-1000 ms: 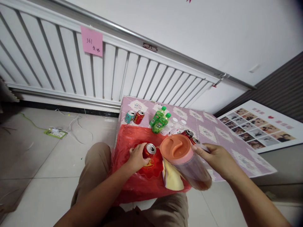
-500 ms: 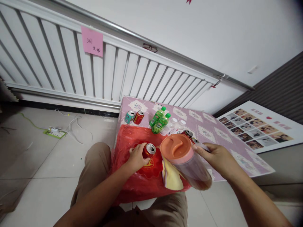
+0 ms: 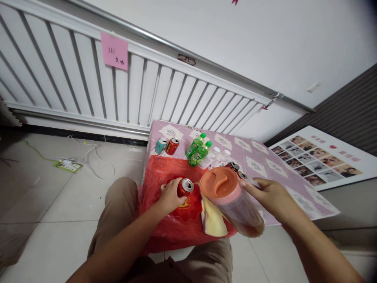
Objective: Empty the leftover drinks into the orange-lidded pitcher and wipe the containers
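Note:
My left hand [image 3: 172,196] is wrapped round an opened red drink can [image 3: 186,188], which stands upright over a red scalloped tray [image 3: 193,214]. In my right hand [image 3: 266,196] is the handle of a clear pitcher [image 3: 241,214] with an orange lid [image 3: 219,184]. The pitcher is tilted, its lid end toward the can, and brown liquid lies at its lower end. A thin streak shows between the lid's edge and the can's top. Below the lid lies a folded yellow cloth [image 3: 214,220], partly hidden by the pitcher.
Along the back of the patterned table [image 3: 253,165] stand a teal can [image 3: 161,146], a red can [image 3: 172,146], green bottles [image 3: 198,153] and clear bottles [image 3: 216,155]. Dark cans [image 3: 234,166] sit behind the pitcher. Red plastic sheeting [image 3: 156,169] covers the near side. A radiator [image 3: 165,90] rises behind.

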Demonstrator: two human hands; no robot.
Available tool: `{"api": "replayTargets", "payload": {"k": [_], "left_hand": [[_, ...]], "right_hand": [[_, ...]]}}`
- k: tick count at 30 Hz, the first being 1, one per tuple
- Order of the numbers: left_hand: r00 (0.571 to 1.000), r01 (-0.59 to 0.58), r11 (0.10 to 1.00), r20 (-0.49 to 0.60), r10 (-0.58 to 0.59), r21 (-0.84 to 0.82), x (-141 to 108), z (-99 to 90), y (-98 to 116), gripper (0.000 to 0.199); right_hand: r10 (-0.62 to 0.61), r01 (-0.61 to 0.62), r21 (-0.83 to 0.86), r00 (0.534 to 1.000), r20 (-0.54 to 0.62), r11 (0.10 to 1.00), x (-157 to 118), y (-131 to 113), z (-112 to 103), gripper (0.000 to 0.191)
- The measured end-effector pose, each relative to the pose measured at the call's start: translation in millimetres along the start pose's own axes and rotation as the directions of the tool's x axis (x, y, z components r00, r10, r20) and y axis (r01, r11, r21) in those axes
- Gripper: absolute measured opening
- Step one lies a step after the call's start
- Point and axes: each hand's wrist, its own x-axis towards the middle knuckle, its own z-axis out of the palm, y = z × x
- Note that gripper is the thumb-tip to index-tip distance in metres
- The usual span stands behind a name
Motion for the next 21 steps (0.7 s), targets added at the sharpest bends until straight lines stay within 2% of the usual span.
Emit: {"api": "replayTargets", "payload": {"k": [5,21], "left_hand": [[1.0,0.001,1.0,-0.005,-0.001,-0.007,0,-1.1,2,0.073],[1.0,0.006,1.0,0.0,-0.006,0.011,-1,-1.7,2,0.073]], "right_hand": [[0.009,-0.009,-0.013,1.0,-0.002,1.0,0,-2,-1,0.058],[-0.006,0.006,-0.025,1.0,0.011,1.0,5,12,1,0.057]]}}
